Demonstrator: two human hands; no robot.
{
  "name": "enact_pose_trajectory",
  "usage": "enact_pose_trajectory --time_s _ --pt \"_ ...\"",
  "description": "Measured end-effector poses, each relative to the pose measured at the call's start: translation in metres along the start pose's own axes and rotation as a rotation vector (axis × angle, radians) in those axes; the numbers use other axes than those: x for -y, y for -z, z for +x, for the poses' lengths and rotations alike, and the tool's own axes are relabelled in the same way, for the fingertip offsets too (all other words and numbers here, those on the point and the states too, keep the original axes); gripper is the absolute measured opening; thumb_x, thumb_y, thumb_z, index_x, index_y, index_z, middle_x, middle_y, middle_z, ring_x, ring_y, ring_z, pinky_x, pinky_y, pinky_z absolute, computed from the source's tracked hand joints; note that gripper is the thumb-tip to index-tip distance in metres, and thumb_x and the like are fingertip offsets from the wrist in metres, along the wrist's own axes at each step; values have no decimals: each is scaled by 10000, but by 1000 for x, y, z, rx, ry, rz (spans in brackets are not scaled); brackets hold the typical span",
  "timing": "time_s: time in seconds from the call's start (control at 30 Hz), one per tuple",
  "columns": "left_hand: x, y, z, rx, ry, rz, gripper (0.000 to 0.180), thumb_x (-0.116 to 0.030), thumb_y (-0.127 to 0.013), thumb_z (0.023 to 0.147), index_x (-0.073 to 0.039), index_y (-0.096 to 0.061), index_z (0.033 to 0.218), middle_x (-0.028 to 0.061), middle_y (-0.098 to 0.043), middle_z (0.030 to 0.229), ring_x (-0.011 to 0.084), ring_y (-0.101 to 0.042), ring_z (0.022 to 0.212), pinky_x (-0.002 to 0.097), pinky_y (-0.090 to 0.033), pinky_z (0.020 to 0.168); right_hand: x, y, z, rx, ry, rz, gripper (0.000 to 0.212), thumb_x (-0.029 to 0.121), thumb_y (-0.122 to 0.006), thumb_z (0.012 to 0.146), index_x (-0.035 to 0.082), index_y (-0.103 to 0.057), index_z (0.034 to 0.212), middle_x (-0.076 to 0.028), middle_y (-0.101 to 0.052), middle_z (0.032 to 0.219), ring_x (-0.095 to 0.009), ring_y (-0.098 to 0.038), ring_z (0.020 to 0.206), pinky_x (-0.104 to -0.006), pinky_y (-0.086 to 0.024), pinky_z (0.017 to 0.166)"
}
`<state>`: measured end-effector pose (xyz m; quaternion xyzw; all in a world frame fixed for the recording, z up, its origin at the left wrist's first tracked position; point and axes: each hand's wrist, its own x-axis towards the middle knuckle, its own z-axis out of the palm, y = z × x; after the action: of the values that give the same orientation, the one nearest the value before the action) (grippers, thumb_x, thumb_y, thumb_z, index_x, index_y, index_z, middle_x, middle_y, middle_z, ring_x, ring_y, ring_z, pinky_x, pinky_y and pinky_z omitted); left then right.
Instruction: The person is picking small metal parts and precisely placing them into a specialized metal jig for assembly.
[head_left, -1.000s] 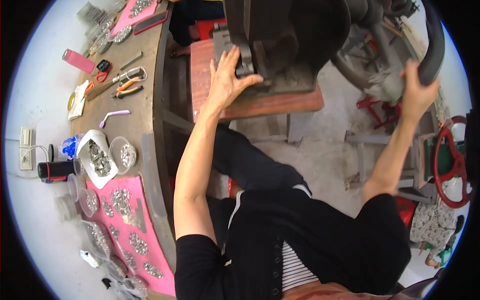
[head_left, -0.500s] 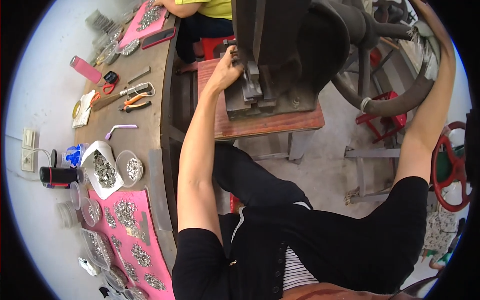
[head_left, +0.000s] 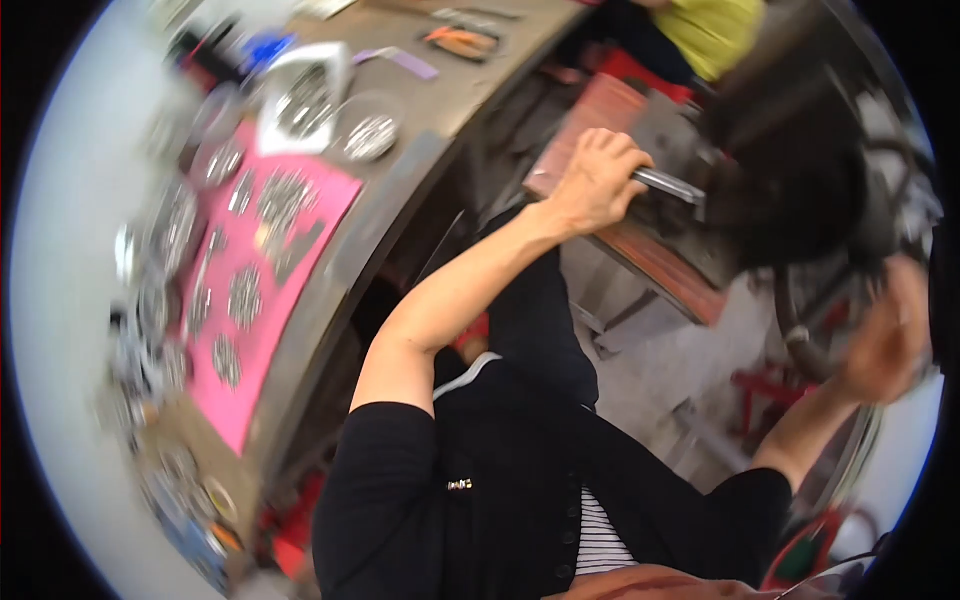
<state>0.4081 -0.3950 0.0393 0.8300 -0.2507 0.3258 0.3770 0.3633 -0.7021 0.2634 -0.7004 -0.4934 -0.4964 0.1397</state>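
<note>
My left hand (head_left: 600,180) is closed round one end of a slim silver metal piece (head_left: 672,186), whose exact kind I cannot make out. Its free end points right, toward the dark iron press (head_left: 785,170). Beneath the hand is the red wooden stand (head_left: 665,270) that carries the press. My right hand (head_left: 890,335) is raised at the far right, close to the press's wheel (head_left: 800,340). Motion smears its fingers, so their state does not show.
On the left, a workbench (head_left: 415,185) bears a pink mat (head_left: 315,190) with piles of small metal parts, plastic tubs, a white tray (head_left: 340,65) of parts, a purple brush-like tool (head_left: 405,62) and orange-handled pliers (head_left: 462,42). A person in a yellow top (head_left: 728,35) sits beyond.
My view has swung, shifting the bench and press. The left hand has come back from the press with the silver piece in it. The right arm has drawn back from the wheel.
</note>
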Motion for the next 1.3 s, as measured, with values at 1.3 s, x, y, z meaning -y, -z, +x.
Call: enact_pose_trajectory --time_s 1.3 --pt "-98 297 -315 -455 796 806 299 -180 -771 808 -125 -724 1098 63 -600 996 268 -547 1011 466 -368 939 405 -361 28 411 -153 1024 604 155 -842 731 30 -589 1265 -142 -597 1218 -345 -548 1139 -419 -454 992"
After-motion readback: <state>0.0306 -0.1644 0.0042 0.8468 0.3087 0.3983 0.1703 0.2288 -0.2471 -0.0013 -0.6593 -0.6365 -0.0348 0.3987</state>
